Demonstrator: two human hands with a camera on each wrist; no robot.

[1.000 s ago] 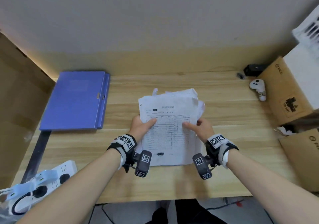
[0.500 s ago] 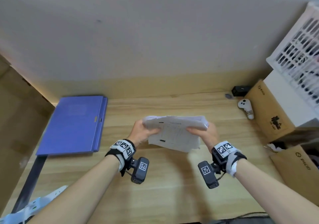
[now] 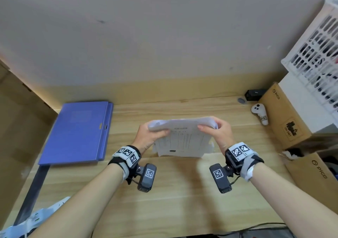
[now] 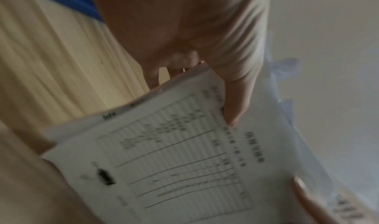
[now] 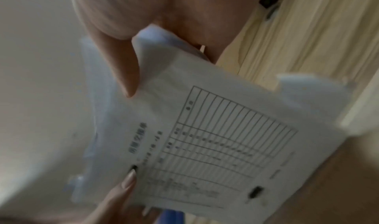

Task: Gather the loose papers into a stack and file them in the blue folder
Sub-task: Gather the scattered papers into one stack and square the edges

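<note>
Two hands hold one bundle of papers (image 3: 180,137) upright above the middle of the tabletop (image 3: 173,197), its lower edge close to the wood; whether it touches cannot be told. The left hand (image 3: 149,137) clasps the upper left corner, thumb on the printed front sheet and fingers curled behind. The right hand (image 3: 218,135) clasps the upper right corner the same way. In the left wrist view the thumb (image 4: 235,98) presses on the papers (image 4: 174,154) beside a printed table; in the right wrist view the thumb (image 5: 123,65) lies across the top of the papers (image 5: 215,138), and sheets behind the front one stick out unevenly.

At about ten o'clock from the bundle, well apart from it, the blue folder (image 3: 80,131) lies closed and flat on the tabletop. At two o'clock, near the far right edge, a white controller (image 3: 259,112) rests beside a brown cardboard box (image 3: 285,120), with a white slotted basket (image 3: 314,63) above it. A white power strip (image 3: 27,221) shows at seven o'clock.
</note>
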